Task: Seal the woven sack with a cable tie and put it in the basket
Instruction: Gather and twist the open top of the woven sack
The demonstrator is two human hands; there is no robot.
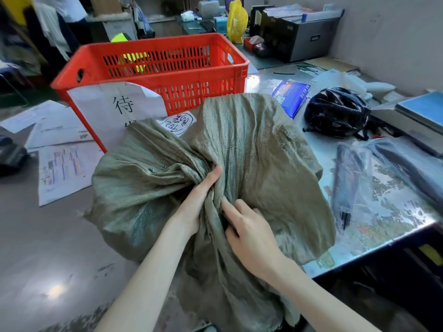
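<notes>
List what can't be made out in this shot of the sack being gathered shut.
Head view only:
- What is in the sack: the cloth covers it.
- Left hand fingers: buried in the bunched folds.
- A cable tie at the neck: none shows; the folds and right hand could hide one.
- Paper sign on the basket: its lower writing is behind the sack.
- Basket's floor: blocked by its front wall.

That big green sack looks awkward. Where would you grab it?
Probably at the bunched neck of the woven sack, from above, where both hands, left hand and right hand, gather the folds. The cloth narrows there; elsewhere it is wide and slack.
</notes>
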